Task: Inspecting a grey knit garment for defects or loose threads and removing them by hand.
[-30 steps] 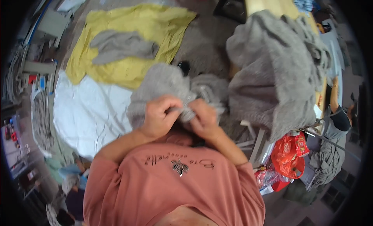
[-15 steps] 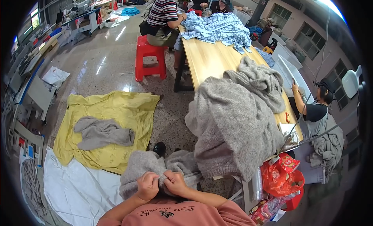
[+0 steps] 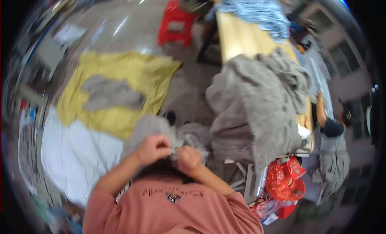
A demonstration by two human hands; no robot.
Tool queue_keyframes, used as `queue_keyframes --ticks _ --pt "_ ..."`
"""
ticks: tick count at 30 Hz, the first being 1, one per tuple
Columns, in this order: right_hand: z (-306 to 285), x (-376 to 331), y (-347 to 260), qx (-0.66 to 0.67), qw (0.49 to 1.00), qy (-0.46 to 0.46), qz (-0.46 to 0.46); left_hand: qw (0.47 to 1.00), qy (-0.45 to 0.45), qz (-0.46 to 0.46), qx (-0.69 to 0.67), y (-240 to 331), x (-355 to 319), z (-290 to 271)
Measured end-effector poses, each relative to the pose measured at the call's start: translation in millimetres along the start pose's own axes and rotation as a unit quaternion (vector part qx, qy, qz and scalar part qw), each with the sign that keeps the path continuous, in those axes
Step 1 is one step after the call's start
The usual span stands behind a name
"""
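Observation:
A fuzzy grey knitted garment point(image 3: 146, 127) lies bunched across my lap. Close above it, my left hand point(image 3: 152, 150) is closed, its thumb and fingers pinching a bit of the knit. Right beside it, my right hand point(image 3: 188, 158) is curled into a fist on the same spot. A small pale bit shows between the two hands, too blurred to make out. To the right, a big heap of grey knitwear point(image 3: 257, 109) hangs over the near end of the wooden table point(image 3: 237, 37).
A yellow sheet point(image 3: 157, 77) with a grey knitted piece point(image 3: 110, 93) lies on the floor, beside a white sheet point(image 3: 76, 153). Beyond is a red stool point(image 3: 176, 23); blue checked cloth point(image 3: 257, 11) covers the table's far end. Red bags point(image 3: 283, 179) sit at right, near a person point(image 3: 333, 127).
The view has tipped downward, so the surroundings sit higher and look blurred. My hands have shifted slightly, my left hand now turned with its fingers pointing toward the right one.

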State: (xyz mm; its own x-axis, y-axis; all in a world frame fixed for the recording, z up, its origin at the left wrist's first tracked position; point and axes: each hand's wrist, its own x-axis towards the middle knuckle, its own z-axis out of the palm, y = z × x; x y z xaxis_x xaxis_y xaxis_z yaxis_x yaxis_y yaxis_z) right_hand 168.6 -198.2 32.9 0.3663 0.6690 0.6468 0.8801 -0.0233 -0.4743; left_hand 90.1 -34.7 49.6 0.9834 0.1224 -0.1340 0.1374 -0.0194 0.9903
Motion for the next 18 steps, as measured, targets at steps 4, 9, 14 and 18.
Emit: queue_keyframes --ticks 4,9,14,18 --pt "-19 9 -21 0.191 0.942 -0.273 0.037 0.963 0.072 0.042 0.255 -33 56 -5" --pt "-11 9 -22 0.195 0.895 -0.398 0.043 0.849 -0.230 -0.111 0.462 -126 45 67" --pt "-39 -8 -21 0.118 0.938 -0.242 0.216 0.829 -0.009 0.076 0.555 -16 78 -66" --pt "-49 -22 -18 0.121 0.933 -0.147 0.306 0.822 0.458 0.172 0.292 91 43 -296"
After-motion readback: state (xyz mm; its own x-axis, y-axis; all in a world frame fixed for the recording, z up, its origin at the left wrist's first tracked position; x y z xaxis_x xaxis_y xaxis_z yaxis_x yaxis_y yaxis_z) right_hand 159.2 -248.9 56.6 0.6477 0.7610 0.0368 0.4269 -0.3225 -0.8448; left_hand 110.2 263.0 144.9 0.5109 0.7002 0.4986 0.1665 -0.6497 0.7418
